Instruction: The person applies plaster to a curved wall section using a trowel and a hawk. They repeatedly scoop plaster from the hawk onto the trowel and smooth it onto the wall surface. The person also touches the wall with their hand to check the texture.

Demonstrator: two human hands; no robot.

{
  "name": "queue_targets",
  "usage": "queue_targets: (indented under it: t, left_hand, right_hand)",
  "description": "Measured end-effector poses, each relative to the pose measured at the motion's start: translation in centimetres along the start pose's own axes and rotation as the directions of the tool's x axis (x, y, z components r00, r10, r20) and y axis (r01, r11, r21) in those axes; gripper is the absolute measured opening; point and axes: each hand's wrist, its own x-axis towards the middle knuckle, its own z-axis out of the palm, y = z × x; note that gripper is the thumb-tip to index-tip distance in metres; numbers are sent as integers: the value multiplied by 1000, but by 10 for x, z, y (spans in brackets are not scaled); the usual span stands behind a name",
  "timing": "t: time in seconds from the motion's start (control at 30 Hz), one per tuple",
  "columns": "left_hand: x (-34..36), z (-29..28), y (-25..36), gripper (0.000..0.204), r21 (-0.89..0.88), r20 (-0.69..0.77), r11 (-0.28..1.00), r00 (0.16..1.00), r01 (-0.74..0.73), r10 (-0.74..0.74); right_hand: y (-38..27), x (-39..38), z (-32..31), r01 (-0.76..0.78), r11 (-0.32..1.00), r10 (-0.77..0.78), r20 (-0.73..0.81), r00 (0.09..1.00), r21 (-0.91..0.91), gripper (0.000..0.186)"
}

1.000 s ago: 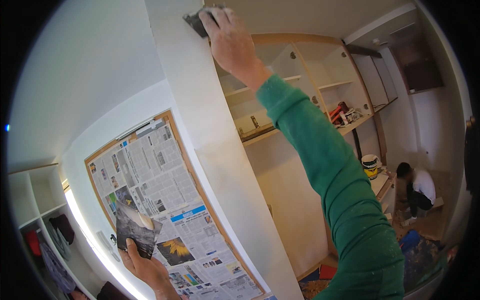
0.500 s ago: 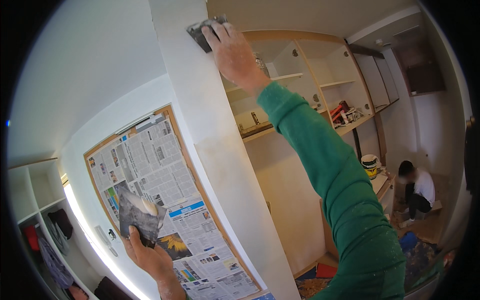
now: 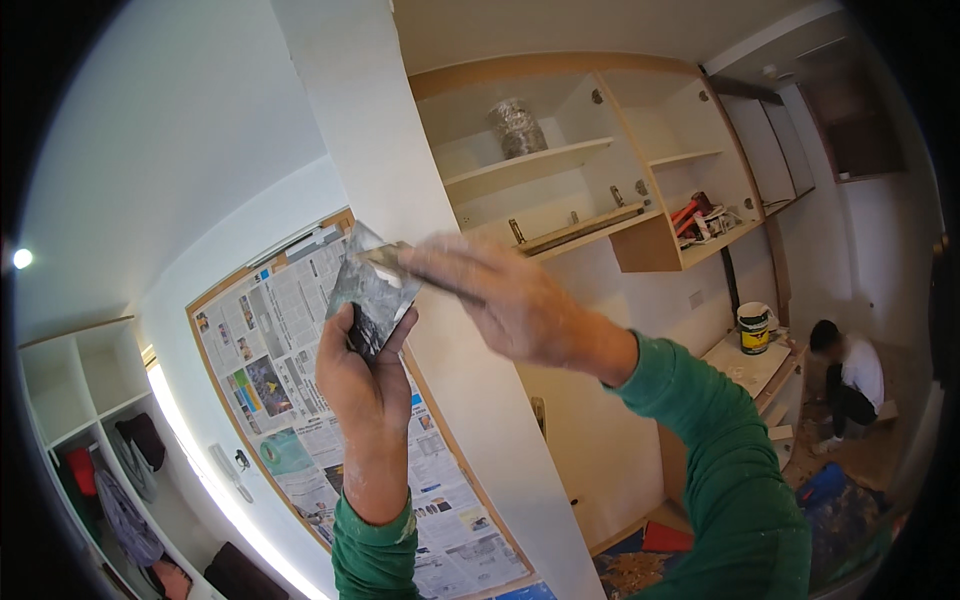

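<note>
My left hand (image 3: pixel 362 385) is raised in front of me and grips a flat metal plate (image 3: pixel 372 290) smeared with grey filler. My right hand (image 3: pixel 510 305), dusted white and blurred with motion, holds a putty knife (image 3: pixel 395 260) whose blade rests against the top of the plate. Both sleeves are green. Behind the hands runs a white wall column (image 3: pixel 400 200) with a smooth plastered face.
A window covered with newspaper (image 3: pixel 300 370) is to the left of the column. Open cabinet shelves (image 3: pixel 560 160) hang at upper right. A paint bucket (image 3: pixel 754 328) stands on a counter, and another person (image 3: pixel 850 375) crouches on the floor at right. Shelves with clothes (image 3: pixel 100 440) are at far left.
My right hand has come down from high on the column to the plate. My left hand has lifted the plate up from the lower left to meet it.
</note>
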Motion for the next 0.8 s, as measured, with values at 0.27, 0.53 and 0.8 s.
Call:
queue_targets:
  t: [0.27, 0.53, 0.8]
  left_hand:
    - [0, -7, 34, 29, 158, -75, 971, 978, -179, 193]
    - [-16, -37, 38, 29, 223, -111, 941, 953, -254, 283]
    - [-22, -79, 56, 28, 309, -132, 900, 923, -307, 361]
  right_hand:
    - [36, -2, -31, 15, 917, 43, 134, 990, -399, 59]
    - [125, 163, -37, 125, 557, -391, -126, 912, -821, 49]
    - [152, 210, -22, 29, 500, -383, -191, 904, -865, 44]
